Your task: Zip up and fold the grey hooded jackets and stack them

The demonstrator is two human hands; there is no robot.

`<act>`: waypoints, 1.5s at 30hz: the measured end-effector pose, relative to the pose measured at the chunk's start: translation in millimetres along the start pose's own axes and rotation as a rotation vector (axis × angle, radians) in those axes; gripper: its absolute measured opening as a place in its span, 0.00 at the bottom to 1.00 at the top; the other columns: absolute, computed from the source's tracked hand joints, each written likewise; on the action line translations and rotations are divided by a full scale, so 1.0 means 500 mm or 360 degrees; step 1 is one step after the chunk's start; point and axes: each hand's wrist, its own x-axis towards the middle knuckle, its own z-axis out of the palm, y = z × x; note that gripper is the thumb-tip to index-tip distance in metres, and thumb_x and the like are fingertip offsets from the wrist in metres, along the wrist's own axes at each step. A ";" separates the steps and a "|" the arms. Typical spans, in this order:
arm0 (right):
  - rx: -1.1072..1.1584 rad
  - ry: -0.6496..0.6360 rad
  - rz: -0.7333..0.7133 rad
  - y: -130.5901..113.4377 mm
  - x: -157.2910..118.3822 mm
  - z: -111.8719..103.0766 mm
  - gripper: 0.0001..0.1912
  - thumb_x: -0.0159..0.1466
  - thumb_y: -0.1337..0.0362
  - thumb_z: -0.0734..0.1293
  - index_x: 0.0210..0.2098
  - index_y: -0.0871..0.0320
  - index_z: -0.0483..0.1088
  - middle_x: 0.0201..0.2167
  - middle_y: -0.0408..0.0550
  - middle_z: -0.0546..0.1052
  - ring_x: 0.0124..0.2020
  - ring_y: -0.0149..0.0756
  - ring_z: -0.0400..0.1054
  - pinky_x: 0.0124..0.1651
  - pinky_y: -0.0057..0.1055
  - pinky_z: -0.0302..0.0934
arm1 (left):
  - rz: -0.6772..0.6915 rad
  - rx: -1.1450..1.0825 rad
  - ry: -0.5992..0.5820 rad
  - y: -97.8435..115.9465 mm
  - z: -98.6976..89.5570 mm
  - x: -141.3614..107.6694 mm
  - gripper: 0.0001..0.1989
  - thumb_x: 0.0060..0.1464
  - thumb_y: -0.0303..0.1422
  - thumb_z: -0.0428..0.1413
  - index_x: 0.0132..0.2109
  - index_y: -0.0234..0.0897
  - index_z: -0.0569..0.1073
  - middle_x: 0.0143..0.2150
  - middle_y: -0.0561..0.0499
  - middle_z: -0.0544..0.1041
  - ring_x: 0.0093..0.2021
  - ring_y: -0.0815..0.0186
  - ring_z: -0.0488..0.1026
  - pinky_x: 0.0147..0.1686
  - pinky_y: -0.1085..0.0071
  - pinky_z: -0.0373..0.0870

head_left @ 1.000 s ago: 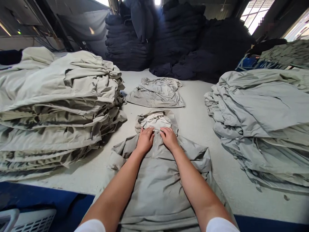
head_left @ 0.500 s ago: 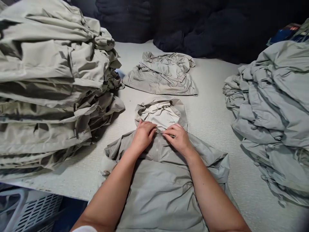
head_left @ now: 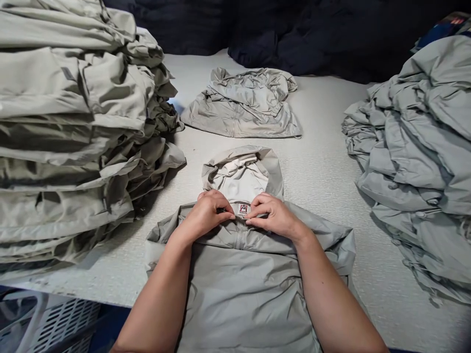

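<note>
A grey hooded jacket (head_left: 246, 289) lies spread in front of me, its hood (head_left: 274, 169) laid out away from me with the pale lining showing. My left hand (head_left: 211, 212) pinches the left side of the collar's front edge between thumb and fingers. On the right side of that same edge, my right hand (head_left: 270, 214) has a similar pinch. The fingertips are close together near the top of the zipper (head_left: 238, 240). Just behind them a small label (head_left: 243, 209) with a red-framed mark shows inside the neck.
Tall piles of folded grey garments stand at the left (head_left: 73, 132) and right (head_left: 423, 162) of the pale table (head_left: 316, 142). Another crumpled grey garment (head_left: 243, 105) lies beyond the hood. Dark fabric (head_left: 312, 39) fills the back. A white basket (head_left: 66, 323) sits below at lower left.
Both hands have moved slightly toward me with the collar edge, uncovering the neck label. The left hand has also shifted left. The view has tilted a little.
</note>
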 end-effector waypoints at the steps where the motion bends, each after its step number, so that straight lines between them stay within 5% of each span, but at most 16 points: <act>1: 0.0038 -0.0039 -0.0008 -0.003 -0.001 -0.002 0.03 0.63 0.62 0.79 0.38 0.50 0.86 0.36 0.46 0.80 0.41 0.36 0.72 0.48 0.33 0.65 | 0.0044 -0.0027 -0.0034 0.002 -0.006 -0.003 0.03 0.58 0.35 0.69 0.36 0.42 0.85 0.38 0.49 0.84 0.47 0.58 0.76 0.55 0.60 0.65; 5: 0.0156 -0.0163 0.0029 -0.021 -0.005 -0.009 0.05 0.63 0.58 0.79 0.38 0.49 0.87 0.39 0.47 0.80 0.44 0.36 0.72 0.48 0.32 0.65 | 0.0162 -0.0104 -0.0161 0.012 -0.025 -0.013 0.06 0.60 0.39 0.68 0.36 0.44 0.86 0.37 0.51 0.84 0.46 0.60 0.76 0.56 0.61 0.62; 14: 0.0537 -0.0531 0.0307 -0.040 -0.012 -0.010 0.15 0.61 0.50 0.79 0.37 0.54 0.87 0.31 0.46 0.82 0.32 0.33 0.74 0.34 0.27 0.62 | 0.0171 -0.0160 -0.0423 0.007 -0.027 -0.023 0.07 0.60 0.42 0.68 0.38 0.46 0.86 0.40 0.51 0.85 0.48 0.59 0.77 0.58 0.60 0.63; 16: 0.0510 -0.0471 0.0387 -0.036 -0.010 -0.007 0.13 0.61 0.52 0.78 0.38 0.55 0.87 0.32 0.47 0.84 0.32 0.34 0.75 0.35 0.27 0.63 | 0.0126 -0.0072 -0.0371 0.005 -0.023 -0.023 0.08 0.59 0.42 0.69 0.43 0.46 0.86 0.42 0.49 0.85 0.51 0.57 0.77 0.61 0.58 0.64; 19: 0.0259 -0.0020 0.0537 -0.019 -0.004 -0.002 0.10 0.65 0.56 0.74 0.37 0.55 0.85 0.30 0.45 0.84 0.30 0.34 0.75 0.34 0.28 0.62 | -0.0050 0.0222 -0.0070 0.005 -0.017 -0.021 0.20 0.57 0.40 0.69 0.56 0.47 0.82 0.56 0.44 0.82 0.62 0.50 0.72 0.68 0.46 0.59; 22: -0.0056 0.0490 0.0608 0.011 0.007 0.005 0.10 0.68 0.56 0.70 0.39 0.55 0.82 0.26 0.44 0.81 0.28 0.35 0.72 0.35 0.29 0.60 | -0.0210 0.0490 0.0230 0.009 -0.005 -0.017 0.29 0.60 0.41 0.66 0.67 0.48 0.74 0.74 0.39 0.67 0.75 0.41 0.57 0.72 0.31 0.46; 24: -0.0277 0.0620 0.0618 0.035 0.018 0.013 0.11 0.70 0.56 0.68 0.41 0.54 0.80 0.28 0.44 0.81 0.29 0.37 0.73 0.35 0.30 0.60 | -0.0250 0.0591 0.0238 0.009 0.010 -0.011 0.32 0.63 0.44 0.63 0.71 0.49 0.69 0.80 0.40 0.55 0.79 0.39 0.46 0.71 0.27 0.42; 28: -0.0755 0.0600 0.0670 0.075 0.055 0.031 0.13 0.72 0.56 0.65 0.41 0.54 0.79 0.35 0.49 0.83 0.35 0.40 0.74 0.37 0.32 0.58 | -0.0397 0.0738 0.0034 -0.010 0.056 0.018 0.34 0.68 0.50 0.55 0.76 0.47 0.62 0.81 0.40 0.51 0.81 0.39 0.41 0.72 0.26 0.39; 32: -0.0886 0.0442 0.0858 0.081 0.109 0.022 0.14 0.74 0.58 0.62 0.44 0.56 0.79 0.42 0.53 0.84 0.43 0.43 0.75 0.44 0.33 0.60 | -0.0468 0.0834 0.0149 -0.041 0.074 0.072 0.33 0.72 0.52 0.45 0.77 0.46 0.60 0.81 0.42 0.51 0.81 0.45 0.43 0.74 0.30 0.37; 34: -0.0867 0.0367 0.0924 0.070 0.139 0.005 0.16 0.75 0.59 0.60 0.49 0.58 0.78 0.47 0.56 0.83 0.48 0.44 0.76 0.47 0.33 0.62 | -0.0503 0.0829 0.0143 -0.040 0.057 0.105 0.33 0.73 0.51 0.43 0.77 0.46 0.59 0.81 0.43 0.50 0.81 0.46 0.43 0.74 0.30 0.37; 38: -0.0811 0.0168 0.0932 0.018 0.170 -0.044 0.15 0.72 0.64 0.64 0.53 0.63 0.78 0.51 0.59 0.83 0.49 0.45 0.77 0.49 0.34 0.66 | -0.0621 0.0721 -0.0260 0.007 -0.017 0.141 0.33 0.71 0.50 0.48 0.76 0.44 0.60 0.81 0.39 0.50 0.81 0.44 0.43 0.72 0.30 0.43; 41: -0.0761 0.0007 0.0810 -0.034 0.113 -0.079 0.22 0.69 0.62 0.69 0.61 0.60 0.76 0.57 0.55 0.81 0.55 0.43 0.76 0.56 0.33 0.68 | -0.0586 0.0691 -0.0356 0.044 -0.069 0.086 0.31 0.69 0.47 0.53 0.74 0.45 0.64 0.78 0.38 0.59 0.79 0.43 0.50 0.72 0.32 0.44; 45: -0.0916 0.0132 0.0796 -0.071 -0.088 -0.093 0.37 0.69 0.51 0.69 0.75 0.52 0.61 0.75 0.57 0.63 0.77 0.56 0.52 0.75 0.51 0.50 | -0.0538 0.0721 0.0085 0.009 -0.070 -0.107 0.38 0.67 0.51 0.53 0.77 0.42 0.57 0.81 0.36 0.52 0.81 0.40 0.43 0.74 0.36 0.44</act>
